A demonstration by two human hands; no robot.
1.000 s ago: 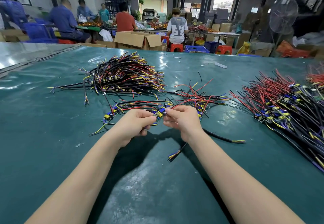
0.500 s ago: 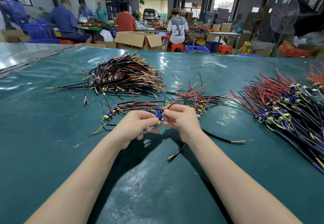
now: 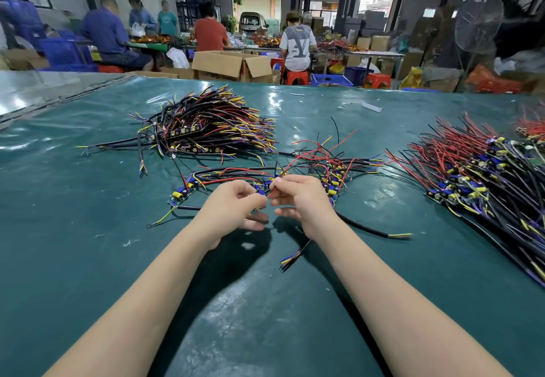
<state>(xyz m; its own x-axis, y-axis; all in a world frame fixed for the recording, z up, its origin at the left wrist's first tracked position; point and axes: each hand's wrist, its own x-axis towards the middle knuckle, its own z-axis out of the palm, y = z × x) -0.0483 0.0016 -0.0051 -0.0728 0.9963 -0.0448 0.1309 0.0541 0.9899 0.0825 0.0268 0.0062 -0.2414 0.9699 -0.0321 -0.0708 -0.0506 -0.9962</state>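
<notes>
My left hand (image 3: 236,208) and my right hand (image 3: 300,199) meet above the green table (image 3: 88,258), fingertips almost touching. The left hand pinches a small circuit board with blue and yellow parts (image 3: 261,192). The right hand pinches a thin red wire (image 3: 298,161) that runs up from that board. A black cable with coloured ends (image 3: 290,258) hangs down under my right wrist. Another black cable (image 3: 380,230) lies right of my right hand. More small boards with wires (image 3: 182,194) lie just beyond my hands.
A big bundle of wired boards (image 3: 206,129) lies at the back left. A long heap of boards with red and black wires (image 3: 477,170) fills the right side. Beyond the table several people sit at benches, with cardboard boxes (image 3: 230,64) and stools.
The thumbs of both hands have opened downward, and the fingertips have risen a little. The right hand now pinches the red wire higher. The arms have hardly moved.
</notes>
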